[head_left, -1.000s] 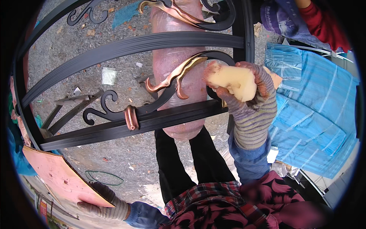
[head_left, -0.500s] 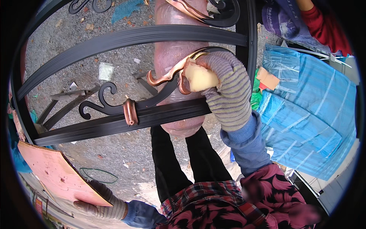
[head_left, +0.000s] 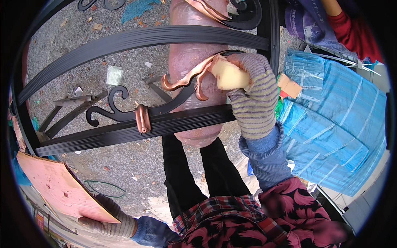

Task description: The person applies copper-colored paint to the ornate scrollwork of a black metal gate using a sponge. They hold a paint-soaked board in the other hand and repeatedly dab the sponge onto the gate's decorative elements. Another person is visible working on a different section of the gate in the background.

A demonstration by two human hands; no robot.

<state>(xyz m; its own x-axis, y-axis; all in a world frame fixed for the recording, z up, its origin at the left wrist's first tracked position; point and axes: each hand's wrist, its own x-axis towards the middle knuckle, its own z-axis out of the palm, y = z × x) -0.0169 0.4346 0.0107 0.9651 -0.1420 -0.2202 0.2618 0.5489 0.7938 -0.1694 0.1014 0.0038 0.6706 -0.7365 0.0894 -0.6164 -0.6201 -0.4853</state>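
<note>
My right hand [head_left: 258, 97], in a striped knit glove, is closed round a cream-coloured sponge [head_left: 232, 75]. The sponge touches the copper-coloured leaf [head_left: 188, 76] on a black metal scroll [head_left: 120, 117]. This scroll belongs to a black metal frame with an arched bar [head_left: 136, 39] and a straight ribbed rail [head_left: 95, 134]. A copper-coloured collar [head_left: 143, 118] wraps the rail. At the lower left my left hand [head_left: 113, 221], gloved alike, grips the edge of a pink-stained cardboard sheet [head_left: 62, 188]. The tips of my left fingers are partly hidden by the sheet.
Under the frame lies a thick pinkish roll in clear plastic [head_left: 192, 51]. Blue wrapped sheeting [head_left: 335, 120] covers the right side. Another person's red sleeve [head_left: 357, 31] shows at the upper right. A metal stand leg [head_left: 76, 111] and a green loop [head_left: 105, 189] are on the gravelly ground.
My right hand has slid the sponge a little right and upward along the copper leaf, uncovering its curled lower tip. My left hand and the cardboard have barely moved.
</note>
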